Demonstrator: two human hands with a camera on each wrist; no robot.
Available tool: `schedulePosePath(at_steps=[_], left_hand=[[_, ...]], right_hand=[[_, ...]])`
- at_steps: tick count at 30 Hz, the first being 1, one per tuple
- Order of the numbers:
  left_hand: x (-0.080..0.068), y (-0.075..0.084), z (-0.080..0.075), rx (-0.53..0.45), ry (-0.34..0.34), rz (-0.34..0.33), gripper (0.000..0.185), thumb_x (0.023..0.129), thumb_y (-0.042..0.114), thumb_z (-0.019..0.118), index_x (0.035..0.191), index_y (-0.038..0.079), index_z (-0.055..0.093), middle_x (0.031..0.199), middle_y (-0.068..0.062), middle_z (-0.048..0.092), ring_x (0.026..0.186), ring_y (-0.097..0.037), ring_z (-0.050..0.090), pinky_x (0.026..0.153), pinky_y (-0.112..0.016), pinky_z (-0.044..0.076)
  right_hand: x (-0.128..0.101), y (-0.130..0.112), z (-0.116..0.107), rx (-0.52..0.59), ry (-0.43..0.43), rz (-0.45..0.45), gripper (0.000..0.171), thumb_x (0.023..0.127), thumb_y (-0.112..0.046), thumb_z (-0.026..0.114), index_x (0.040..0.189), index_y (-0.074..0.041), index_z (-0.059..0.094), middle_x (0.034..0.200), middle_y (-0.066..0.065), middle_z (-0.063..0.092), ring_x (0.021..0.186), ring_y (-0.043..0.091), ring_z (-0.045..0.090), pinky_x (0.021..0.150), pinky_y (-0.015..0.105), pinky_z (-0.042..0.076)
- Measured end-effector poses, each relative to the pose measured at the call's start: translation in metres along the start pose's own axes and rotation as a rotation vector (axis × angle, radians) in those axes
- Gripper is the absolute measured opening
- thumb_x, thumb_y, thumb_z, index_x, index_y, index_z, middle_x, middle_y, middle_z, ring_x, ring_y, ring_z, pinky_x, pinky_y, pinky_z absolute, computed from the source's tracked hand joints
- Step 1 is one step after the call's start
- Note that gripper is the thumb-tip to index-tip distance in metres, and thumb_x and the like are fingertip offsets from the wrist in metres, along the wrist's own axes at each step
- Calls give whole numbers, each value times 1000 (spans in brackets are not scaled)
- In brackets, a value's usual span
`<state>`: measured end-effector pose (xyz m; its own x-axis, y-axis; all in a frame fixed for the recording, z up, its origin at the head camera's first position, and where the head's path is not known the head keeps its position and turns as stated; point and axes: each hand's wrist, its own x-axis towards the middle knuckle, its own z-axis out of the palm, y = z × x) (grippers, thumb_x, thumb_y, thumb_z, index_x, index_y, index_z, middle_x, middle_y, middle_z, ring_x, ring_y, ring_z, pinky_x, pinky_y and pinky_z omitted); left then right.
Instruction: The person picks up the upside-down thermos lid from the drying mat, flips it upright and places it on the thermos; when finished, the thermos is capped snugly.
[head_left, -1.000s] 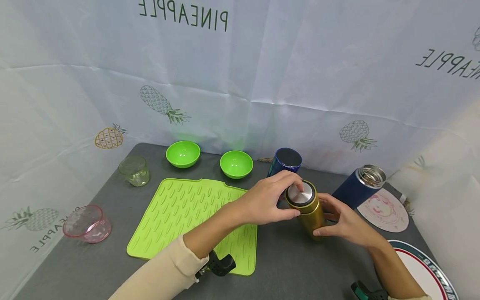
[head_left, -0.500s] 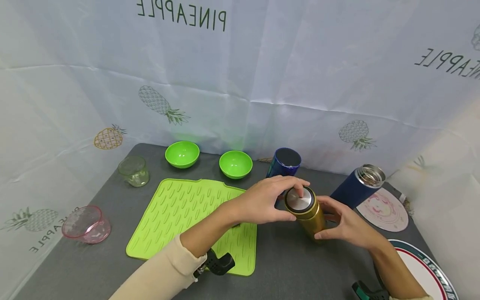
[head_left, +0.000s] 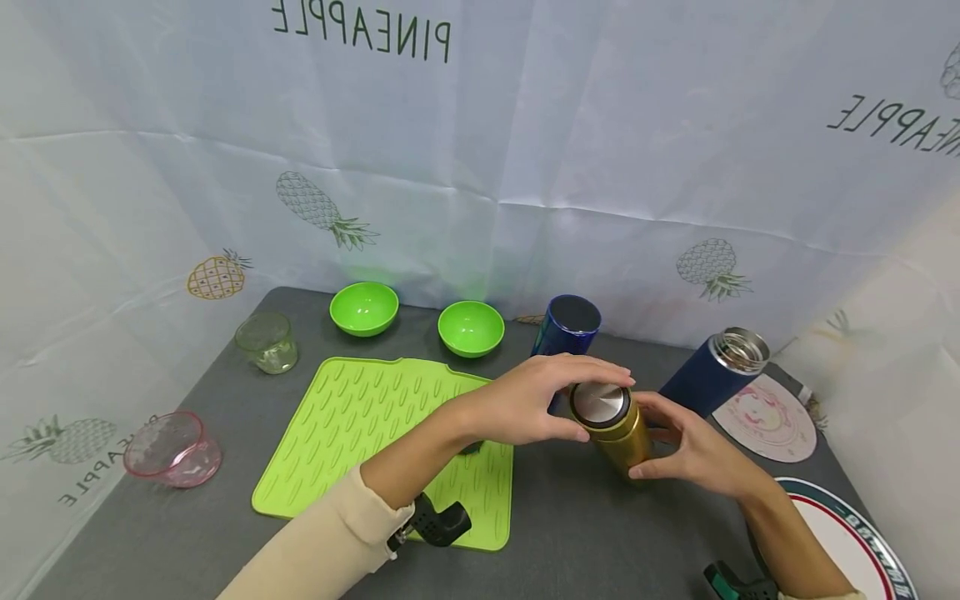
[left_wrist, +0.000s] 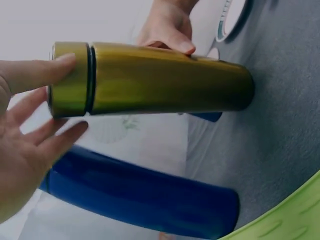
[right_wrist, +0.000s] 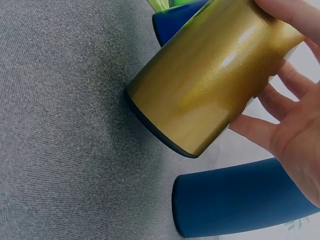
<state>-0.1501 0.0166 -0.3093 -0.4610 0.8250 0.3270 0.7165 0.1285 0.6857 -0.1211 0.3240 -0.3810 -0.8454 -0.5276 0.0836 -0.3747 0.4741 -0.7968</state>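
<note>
Our left hand (head_left: 536, 400) arches over the top of the gold thermos flask (head_left: 617, 427), thumb and fingertips (left_wrist: 62, 65) curled loosely round its gold cap (left_wrist: 70, 79). They touch the rim at several points rather than clamp it, the sort of hold that suits turning a screw cap. Our right hand (head_left: 693, 454) wraps the flask's body (right_wrist: 210, 80) lower down from the far side, fingers curled against the wall. That grip steadies the flask, so the body does not spin with the cap. The flask stands between our two palms with its base on the grey table (head_left: 585, 533); in the right wrist view the base (right_wrist: 160, 127) seems to sit flat, though we cannot tell if it leans a little.

Just behind our left fingertips stands a dark blue flask (head_left: 567, 327), upright and apart from the gold one. Beyond our right knuckles a second navy flask (head_left: 712, 371), its steel mouth open, rests beside a round pink coaster (head_left: 765, 425). Under our left forearm lies a lime green ridged drying mat (head_left: 375, 425). Past its far edge sit two green bowls (head_left: 363, 307), with a clear glass jar (head_left: 267, 342) to the side. Nearer our elbow is a pink glass bowl (head_left: 171, 448).
</note>
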Motion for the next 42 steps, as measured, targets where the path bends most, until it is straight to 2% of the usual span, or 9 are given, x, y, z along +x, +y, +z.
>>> schedulePosePath(at_steps=[3, 7, 14, 17, 20, 22, 28, 36, 42], left_hand=[[0, 5, 0, 131, -4, -55, 65, 89, 29, 80, 149, 22, 53, 155, 0, 48, 142, -16, 48, 108, -24, 48], [3, 12, 4, 290, 28, -100, 68, 85, 49, 80, 145, 29, 58, 139, 1, 53, 121, -12, 53, 89, -14, 49], [3, 14, -5, 153, -87, -3, 56, 87, 11, 81, 140, 21, 65, 152, 0, 51, 142, -16, 46, 114, -26, 43], [3, 15, -4, 196, -62, -49, 59, 87, 24, 82, 143, 25, 61, 152, 0, 50, 140, -16, 46, 110, -25, 46], [4, 15, 0, 283, 9, -120, 65, 84, 48, 82, 142, 29, 61, 137, 1, 54, 121, -12, 52, 90, -16, 49], [5, 15, 2, 288, 32, -137, 64, 83, 51, 81, 140, 29, 62, 129, 1, 56, 112, -10, 52, 82, -13, 47], [4, 14, -6, 169, -71, -35, 55, 85, 14, 82, 137, 23, 66, 141, 1, 54, 131, -14, 49, 105, -22, 46], [5, 20, 1, 363, 30, -167, 64, 82, 56, 80, 138, 29, 62, 124, 2, 56, 105, -9, 55, 75, -12, 48], [4, 21, -6, 265, -58, -81, 55, 86, 16, 82, 138, 25, 66, 140, 2, 55, 130, -13, 52, 105, -22, 48]], right_hand=[[1, -1, 0, -2, -8, -5, 77, 78, -3, 85, 145, -14, 50, 135, -15, 60, 121, -3, 60, 97, 19, 54], [1, -2, 0, -3, -16, -6, 76, 78, -4, 86, 145, -14, 50, 136, -13, 60, 121, -2, 60, 96, 21, 54], [1, -5, 0, -7, -21, 15, 76, 80, -5, 85, 146, -14, 48, 134, -17, 58, 121, -5, 59, 95, 20, 54], [1, -5, 0, -1, -22, 11, 75, 80, -4, 84, 145, -14, 49, 134, -17, 59, 121, -5, 59, 95, 20, 55], [2, -4, 0, 3, -23, 5, 75, 80, -4, 84, 145, -14, 50, 135, -15, 59, 120, -3, 60, 96, 21, 55], [2, -4, 0, 0, -24, 0, 74, 79, -4, 84, 144, -14, 50, 135, -14, 60, 120, -2, 60, 96, 21, 55], [2, -5, 1, -17, -30, 16, 75, 80, -7, 84, 146, -17, 49, 135, -13, 60, 120, -4, 59, 95, 21, 55], [3, -5, 1, -19, -29, -2, 75, 80, -6, 85, 145, -16, 50, 137, -12, 59, 121, -3, 59, 96, 22, 55], [2, -5, 1, -31, -19, 14, 76, 80, -7, 84, 147, -17, 49, 136, -13, 59, 120, -5, 59, 94, 22, 55]])
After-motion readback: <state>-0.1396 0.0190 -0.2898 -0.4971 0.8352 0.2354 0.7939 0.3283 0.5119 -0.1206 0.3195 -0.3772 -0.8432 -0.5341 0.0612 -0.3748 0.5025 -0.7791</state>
